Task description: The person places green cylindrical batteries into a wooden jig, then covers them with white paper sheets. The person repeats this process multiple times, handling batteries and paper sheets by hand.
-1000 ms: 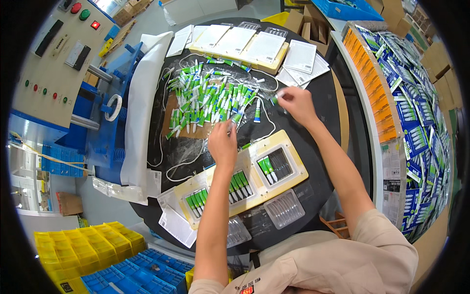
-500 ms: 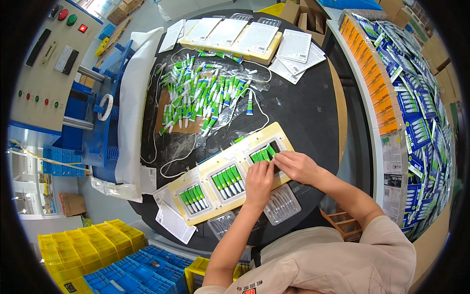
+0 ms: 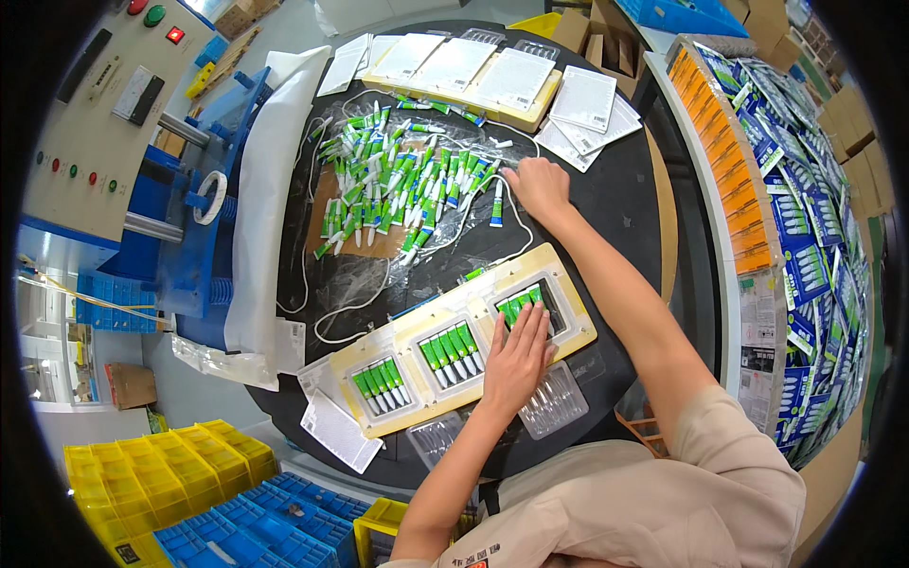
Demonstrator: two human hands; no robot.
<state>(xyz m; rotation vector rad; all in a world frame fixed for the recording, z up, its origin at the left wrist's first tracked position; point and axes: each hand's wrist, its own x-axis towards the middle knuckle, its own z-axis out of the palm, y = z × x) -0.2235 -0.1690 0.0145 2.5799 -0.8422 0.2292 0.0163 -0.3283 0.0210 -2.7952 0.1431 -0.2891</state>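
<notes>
My left hand (image 3: 517, 362) lies with its fingers stretched over small green-and-white squeeze tubes (image 3: 519, 305) in the right-hand opening of a long cream fixture (image 3: 407, 331). That opening has a dark gap at its right side; my fingers partly cover the tubes. Rows of upright tubes fill the middle blister (image 3: 451, 352) and the left blister (image 3: 382, 383). My right hand (image 3: 538, 187) is stretched forward to the right edge of a loose tube pile (image 3: 398, 180), above a single tube (image 3: 497, 204). Its fingers bend downward, and their tips are hidden from view.
Behind the pile, a second cream fixture (image 3: 530, 106) carries white cards (image 3: 511, 76). More cards (image 3: 585, 99) lie to its right. Empty clear blisters (image 3: 554, 402) sit by the near fixture. A blue press (image 3: 204, 218) stands left, and a box of packed cards (image 3: 805, 237) right.
My right hand has left the right-hand opening and moved forward to the tube pile. My left hand has flattened over the tubes in that opening.
</notes>
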